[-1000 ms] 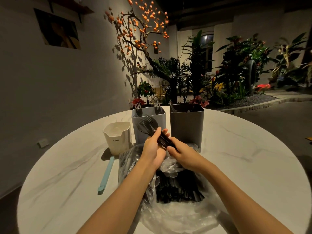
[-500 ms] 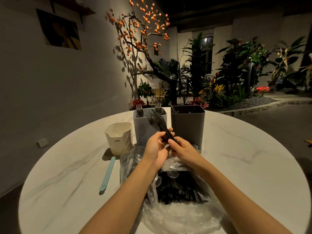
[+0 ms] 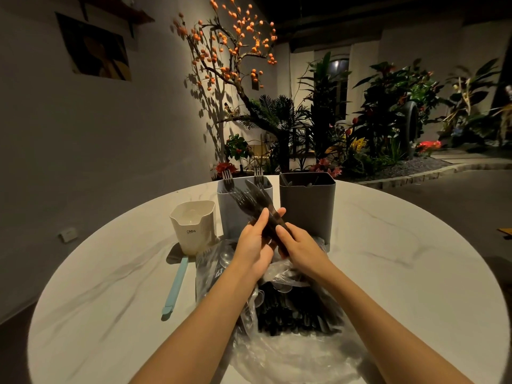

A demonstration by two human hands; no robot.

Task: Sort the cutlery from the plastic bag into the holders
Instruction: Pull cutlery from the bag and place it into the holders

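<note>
Both hands grip a bundle of black plastic forks (image 3: 253, 202), tines up and tilted left, before the grey-blue holder (image 3: 230, 214). The left hand (image 3: 253, 246) curls round the handles; the right hand (image 3: 300, 249) pinches them lower down. Both forearms reach over the clear plastic bag (image 3: 291, 353) of dark cutlery.

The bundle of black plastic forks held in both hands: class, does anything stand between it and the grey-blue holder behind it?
Nothing visible does. The bundle of black plastic forks is raised just in front of the grey-blue holder, whose top is open.
</note>
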